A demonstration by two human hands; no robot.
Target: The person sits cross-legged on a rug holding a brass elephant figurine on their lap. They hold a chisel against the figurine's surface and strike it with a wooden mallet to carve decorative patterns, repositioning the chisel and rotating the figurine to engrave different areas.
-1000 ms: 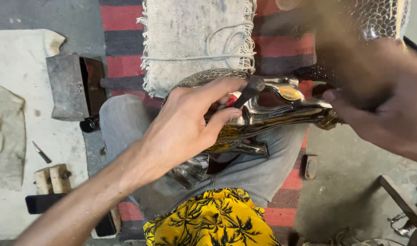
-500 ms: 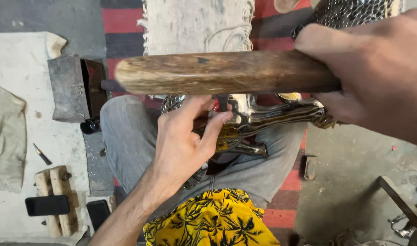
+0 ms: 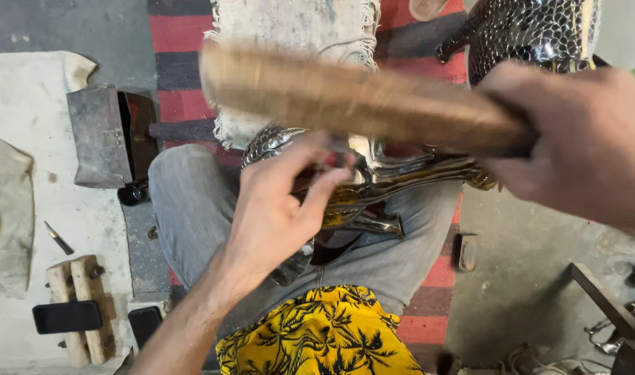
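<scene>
My right hand grips one end of a thick wooden stick, which is blurred and stretches leftward above my lap. My left hand pinches a small dark metal punch upright against a shiny embossed metal piece lying across my grey-trousered knee. The fingers hide the lower part of the punch. A second scaly, shiny metal figure stands at the top right, just beyond my right hand.
A whitish fringed cloth lies on a red and grey striped rug. A grey metal block sits to the left. Wooden blocks, a black phone and a small chisel lie on pale sheeting at lower left.
The wooden stick came into view from the right, held level above my lap, and now tilts and blurs in motion. My left hand stays on the punch.
</scene>
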